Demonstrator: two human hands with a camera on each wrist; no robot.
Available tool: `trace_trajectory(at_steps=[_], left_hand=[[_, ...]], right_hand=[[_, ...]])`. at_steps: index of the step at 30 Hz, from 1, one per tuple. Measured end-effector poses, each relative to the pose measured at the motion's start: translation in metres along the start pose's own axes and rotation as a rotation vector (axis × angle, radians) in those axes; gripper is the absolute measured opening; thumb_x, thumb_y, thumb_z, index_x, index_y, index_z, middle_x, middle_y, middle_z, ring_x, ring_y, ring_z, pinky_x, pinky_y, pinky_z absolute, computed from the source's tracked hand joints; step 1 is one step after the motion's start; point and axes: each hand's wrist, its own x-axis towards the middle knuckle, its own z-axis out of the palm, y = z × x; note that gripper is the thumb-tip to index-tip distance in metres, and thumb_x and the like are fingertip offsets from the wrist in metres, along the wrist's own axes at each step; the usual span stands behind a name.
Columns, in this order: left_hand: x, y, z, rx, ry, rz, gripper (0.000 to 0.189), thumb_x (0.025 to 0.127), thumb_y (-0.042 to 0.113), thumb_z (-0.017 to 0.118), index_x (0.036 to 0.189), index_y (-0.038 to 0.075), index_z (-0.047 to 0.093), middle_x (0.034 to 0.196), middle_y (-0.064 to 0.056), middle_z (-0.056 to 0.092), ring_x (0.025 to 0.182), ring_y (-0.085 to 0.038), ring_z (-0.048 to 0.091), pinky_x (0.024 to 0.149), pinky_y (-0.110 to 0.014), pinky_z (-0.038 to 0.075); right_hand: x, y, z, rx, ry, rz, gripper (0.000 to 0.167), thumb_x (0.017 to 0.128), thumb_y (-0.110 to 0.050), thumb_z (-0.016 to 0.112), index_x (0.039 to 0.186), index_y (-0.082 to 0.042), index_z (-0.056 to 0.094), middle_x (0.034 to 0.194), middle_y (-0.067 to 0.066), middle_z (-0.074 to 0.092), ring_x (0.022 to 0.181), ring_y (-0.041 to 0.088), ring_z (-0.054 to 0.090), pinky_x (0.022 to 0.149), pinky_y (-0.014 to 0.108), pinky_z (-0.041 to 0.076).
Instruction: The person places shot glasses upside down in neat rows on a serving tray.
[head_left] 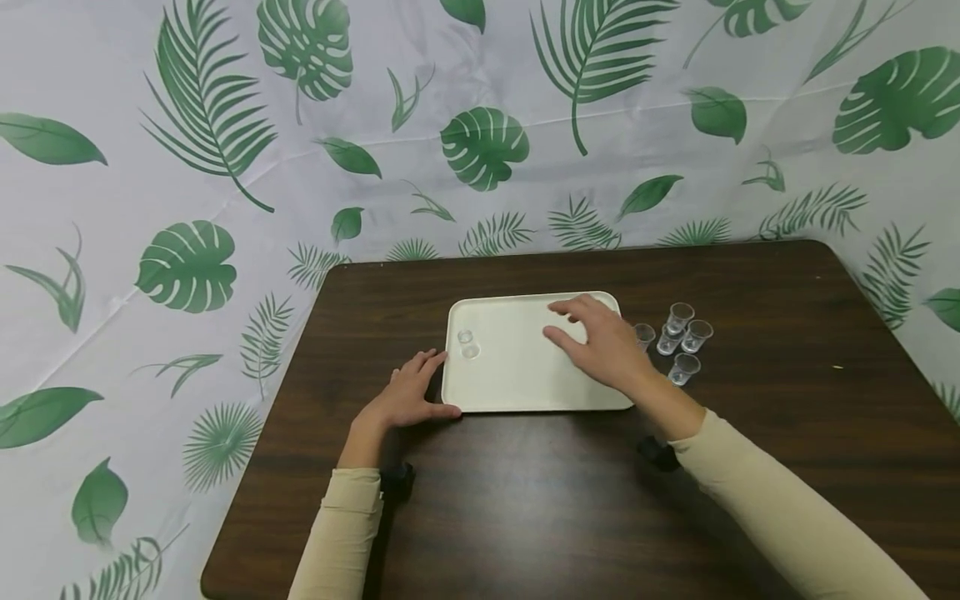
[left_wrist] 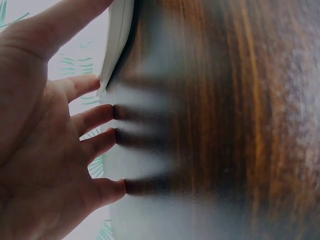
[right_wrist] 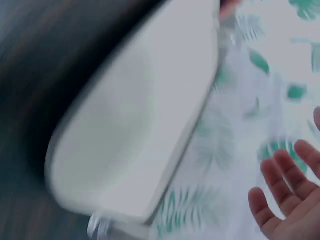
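My left hand [head_left: 405, 398] is spread wide around the near left corner of the white tray [head_left: 517, 362], thumb and index finger against its rim, gripping nothing. My right hand [head_left: 603, 346] hangs over the tray's right part, fingers apart from the thumb, with nothing in it. The tray lies on the dark desk [head_left: 525, 508], 1 clear cup [head_left: 470, 351] near its left end; more clear cups [head_left: 684, 368] cluster just beyond its right side.

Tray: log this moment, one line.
left hand: touching white tray; right hand: empty, over tray; clear cup: on tray; other clear cups: beside tray
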Motion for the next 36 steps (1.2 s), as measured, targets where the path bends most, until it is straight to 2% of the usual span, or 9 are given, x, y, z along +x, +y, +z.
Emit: trace_trajectory(at_steps=[3, 5, 10, 13, 18, 21, 26, 31, 36], left_hand=[[0.000, 0.001, -0.001, 0.000, 0.002, 0.003, 0.106, 0.076, 0.061, 0.075, 0.157, 0.015, 0.024, 0.159, -0.016, 0.023, 0.145, -0.037, 0.019, 0.107, -0.069, 0.015], [-0.001, 0.002, -0.001, 0.000, 0.000, 0.007, 0.106, 0.077, 0.061, 0.075, 0.157, 0.014, 0.024, 0.159, -0.017, 0.023, 0.145, -0.038, 0.019, 0.107, -0.070, 0.015], [0.001, 0.003, -0.002, -0.001, -0.010, -0.004, 0.106, 0.077, 0.061, 0.075, 0.157, 0.016, 0.023, 0.160, -0.015, 0.021, 0.146, -0.036, 0.018, 0.109, -0.068, 0.013], [0.002, 0.003, -0.002, -0.008, -0.007, -0.003, 0.106, 0.077, 0.060, 0.075, 0.158, 0.015, 0.022, 0.160, -0.015, 0.020, 0.146, -0.036, 0.017, 0.109, -0.067, 0.012], [0.002, 0.002, -0.002, -0.012, -0.022, -0.009, 0.107, 0.077, 0.060, 0.075, 0.158, 0.015, 0.020, 0.160, -0.015, 0.019, 0.147, -0.036, 0.015, 0.110, -0.067, 0.011], [0.002, 0.002, 0.000, -0.020, -0.019, -0.006, 0.107, 0.078, 0.060, 0.075, 0.158, 0.014, 0.021, 0.160, -0.015, 0.019, 0.147, -0.036, 0.014, 0.109, -0.068, 0.011], [0.001, 0.000, 0.001, -0.033, -0.005, -0.002, 0.107, 0.077, 0.060, 0.075, 0.158, 0.015, 0.021, 0.160, -0.015, 0.019, 0.147, -0.035, 0.014, 0.110, -0.067, 0.010], [0.001, 0.000, 0.002, -0.022, -0.005, 0.000, 0.107, 0.078, 0.060, 0.075, 0.158, 0.014, 0.021, 0.160, -0.016, 0.019, 0.146, -0.036, 0.015, 0.109, -0.068, 0.011], [0.001, 0.000, 0.002, -0.024, -0.004, -0.008, 0.107, 0.077, 0.061, 0.075, 0.158, 0.015, 0.022, 0.160, -0.015, 0.019, 0.147, -0.035, 0.015, 0.110, -0.067, 0.010]], right_hand=[[-0.010, 0.019, -0.032, 0.017, 0.101, 0.069, 0.038, 0.096, -0.034, 0.064, 0.125, -0.009, 0.066, 0.112, 0.009, 0.064, 0.098, 0.027, 0.060, 0.076, 0.045, 0.046], [-0.017, 0.035, -0.051, 0.029, 0.169, 0.122, 0.036, 0.096, -0.030, 0.065, 0.124, -0.006, 0.066, 0.108, 0.011, 0.064, 0.094, 0.025, 0.059, 0.076, 0.039, 0.044], [-0.040, 0.081, -0.092, 0.048, 0.307, 0.284, 0.038, 0.097, -0.028, 0.063, 0.125, -0.003, 0.064, 0.109, 0.012, 0.062, 0.088, 0.004, 0.051, 0.075, 0.021, 0.037], [-0.055, 0.108, -0.106, 0.043, 0.335, 0.365, 0.038, 0.099, -0.024, 0.056, 0.131, -0.002, 0.059, 0.114, 0.013, 0.060, 0.088, -0.006, 0.045, 0.076, 0.017, 0.034], [-0.075, 0.146, -0.107, 0.041, 0.232, 0.418, 0.041, 0.098, -0.009, 0.049, 0.137, 0.001, 0.051, 0.121, 0.018, 0.058, 0.089, -0.007, 0.043, 0.075, 0.021, 0.034], [-0.083, 0.162, -0.098, 0.051, 0.143, 0.402, 0.043, 0.096, -0.006, 0.053, 0.137, 0.005, 0.049, 0.122, 0.024, 0.059, 0.086, -0.012, 0.043, 0.072, 0.018, 0.036], [-0.085, 0.178, -0.083, 0.135, 0.037, 0.402, 0.050, 0.094, -0.007, 0.064, 0.138, 0.009, 0.045, 0.124, 0.032, 0.057, 0.081, -0.020, 0.045, 0.067, 0.007, 0.039], [-0.082, 0.185, -0.073, 0.189, 0.000, 0.416, 0.055, 0.092, -0.009, 0.070, 0.137, 0.010, 0.046, 0.122, 0.033, 0.059, 0.078, -0.019, 0.049, 0.067, 0.007, 0.042], [-0.082, 0.186, -0.067, 0.133, -0.007, 0.433, 0.052, 0.090, -0.018, 0.073, 0.131, 0.007, 0.054, 0.118, 0.029, 0.063, 0.079, -0.013, 0.051, 0.067, 0.008, 0.042]])
